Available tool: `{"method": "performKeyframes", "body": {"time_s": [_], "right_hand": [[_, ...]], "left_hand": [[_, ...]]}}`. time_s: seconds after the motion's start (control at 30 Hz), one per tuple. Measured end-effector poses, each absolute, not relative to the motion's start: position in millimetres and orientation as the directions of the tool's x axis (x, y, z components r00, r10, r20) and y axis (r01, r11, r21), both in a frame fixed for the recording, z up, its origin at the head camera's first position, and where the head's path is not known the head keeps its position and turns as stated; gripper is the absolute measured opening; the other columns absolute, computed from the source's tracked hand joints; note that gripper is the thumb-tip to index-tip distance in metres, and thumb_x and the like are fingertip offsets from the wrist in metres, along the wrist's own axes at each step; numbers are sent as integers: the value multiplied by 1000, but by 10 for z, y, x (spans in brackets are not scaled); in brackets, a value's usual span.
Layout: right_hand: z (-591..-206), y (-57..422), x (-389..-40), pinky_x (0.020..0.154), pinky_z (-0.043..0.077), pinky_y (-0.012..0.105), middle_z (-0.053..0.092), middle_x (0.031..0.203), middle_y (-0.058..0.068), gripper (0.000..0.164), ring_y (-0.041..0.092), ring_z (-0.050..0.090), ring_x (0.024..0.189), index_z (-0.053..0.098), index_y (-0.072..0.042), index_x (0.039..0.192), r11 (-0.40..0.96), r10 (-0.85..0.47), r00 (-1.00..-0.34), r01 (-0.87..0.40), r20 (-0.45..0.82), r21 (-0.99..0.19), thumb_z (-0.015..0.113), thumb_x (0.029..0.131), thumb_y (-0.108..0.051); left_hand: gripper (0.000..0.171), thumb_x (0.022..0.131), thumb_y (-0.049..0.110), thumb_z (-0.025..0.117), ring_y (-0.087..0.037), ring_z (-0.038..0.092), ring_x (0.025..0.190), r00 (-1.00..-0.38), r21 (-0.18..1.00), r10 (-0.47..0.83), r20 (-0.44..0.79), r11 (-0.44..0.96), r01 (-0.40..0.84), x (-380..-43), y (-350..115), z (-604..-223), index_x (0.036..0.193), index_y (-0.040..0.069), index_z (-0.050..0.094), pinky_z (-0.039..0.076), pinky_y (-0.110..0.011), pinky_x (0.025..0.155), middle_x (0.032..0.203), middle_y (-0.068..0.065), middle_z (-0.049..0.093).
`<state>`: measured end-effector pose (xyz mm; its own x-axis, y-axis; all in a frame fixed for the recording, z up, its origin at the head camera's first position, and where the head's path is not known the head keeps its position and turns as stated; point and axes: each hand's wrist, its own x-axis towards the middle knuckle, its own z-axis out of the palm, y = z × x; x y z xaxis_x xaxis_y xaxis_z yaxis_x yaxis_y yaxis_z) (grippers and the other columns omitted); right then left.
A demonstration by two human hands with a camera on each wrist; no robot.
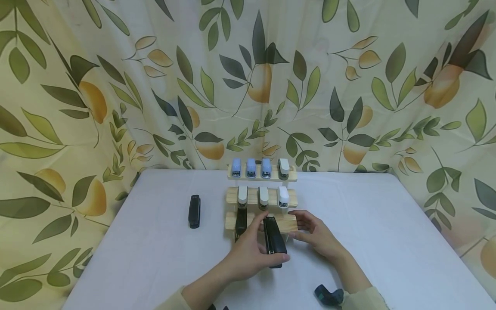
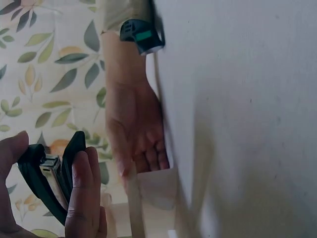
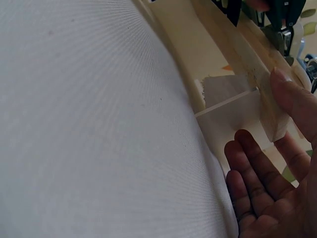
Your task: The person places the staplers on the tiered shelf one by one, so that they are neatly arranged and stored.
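Observation:
My left hand (image 1: pixel 249 254) holds a black stapler (image 1: pixel 274 237) between thumb and fingers, over the front of a stepped wooden rack (image 1: pixel 286 224). In the left wrist view the stapler (image 2: pixel 37 173) shows its metal inner part between its two black arms. At the rack's right end, my right hand (image 1: pixel 317 237) grips the lowest board (image 3: pixel 272 109), thumb on the wood and fingers beside the pale support below. A second black stapler (image 1: pixel 241 221) rests on that lowest board, left of the held one.
White-topped staplers (image 1: pixel 263 196) line the middle board; small blue staplers (image 1: pixel 251 167) and a white-topped one (image 1: pixel 283 168) sit on the top board. Another black stapler (image 1: pixel 194 211) lies left on the white tabletop (image 1: pixel 155 258). A leaf-patterned curtain (image 1: pixel 248 86) hangs behind.

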<state>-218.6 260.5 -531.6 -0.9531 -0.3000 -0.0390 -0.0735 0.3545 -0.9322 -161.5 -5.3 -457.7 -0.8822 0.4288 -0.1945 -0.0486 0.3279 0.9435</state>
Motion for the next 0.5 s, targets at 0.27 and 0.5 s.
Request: {"method": "performKeyframes", "body": {"time_s": [0.27,0.5], "right_hand": [[-5329,2614,-2193,101,50,22,60,140,11,60,25,60,121,52,-18,145,354,-312,-950,-96,-21,-930,79,92,-25],[-5327,2613,-2194,101,50,24,61,139,10,59,23,60,120,53,-18,145,361,-307,-951,-96,-22,-927,79,92,-26]], "left_hand": [[108,82,44,87,-13,67,82,-892,940,410,-189,339,-43,-1632,14,-4664,165,31,19,53,-31,74,157,-16,41],[109,83,48,86,-12,65,82,-905,941,384,-183,334,-49,-1670,50,-4729,166,28,18,53,-29,73,162,-12,35]]}}
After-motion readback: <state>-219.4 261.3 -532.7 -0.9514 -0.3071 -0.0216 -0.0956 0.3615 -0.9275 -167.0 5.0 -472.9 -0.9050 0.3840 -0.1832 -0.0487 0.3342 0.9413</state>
